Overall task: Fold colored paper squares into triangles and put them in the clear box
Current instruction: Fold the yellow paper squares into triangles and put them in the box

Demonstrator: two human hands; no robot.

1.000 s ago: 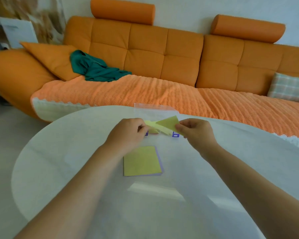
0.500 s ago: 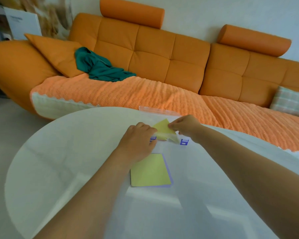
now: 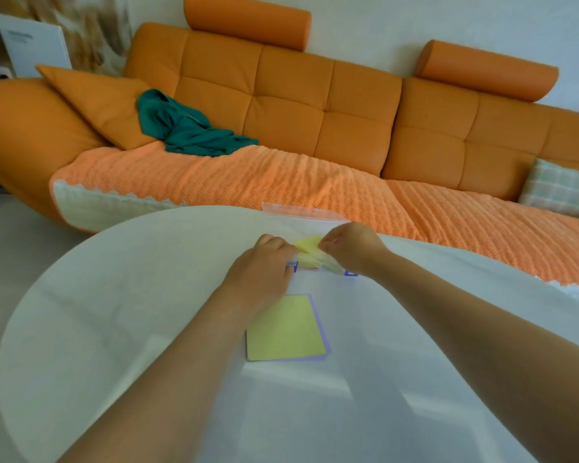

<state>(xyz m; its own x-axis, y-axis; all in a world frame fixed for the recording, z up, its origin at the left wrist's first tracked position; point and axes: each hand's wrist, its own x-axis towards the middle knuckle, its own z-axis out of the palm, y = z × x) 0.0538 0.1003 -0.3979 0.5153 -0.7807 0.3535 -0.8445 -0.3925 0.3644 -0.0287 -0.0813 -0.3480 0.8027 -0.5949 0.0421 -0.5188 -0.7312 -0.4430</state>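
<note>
Both bare forearms reach forward and converge. The left hand (image 3: 261, 274) sits knuckles-up, fingers curled under, tips hidden. The right hand (image 3: 350, 250) is close beside it, wrist bent, thumb and fingertips pinching a folded yellow paper (image 3: 310, 243).

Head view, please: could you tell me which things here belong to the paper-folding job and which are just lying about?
For the job:
- folded yellow paper
- stack of paper squares
- clear box
- table

Just lying about:
- green cloth
- orange cushion
- checked cushion
- sofa
</note>
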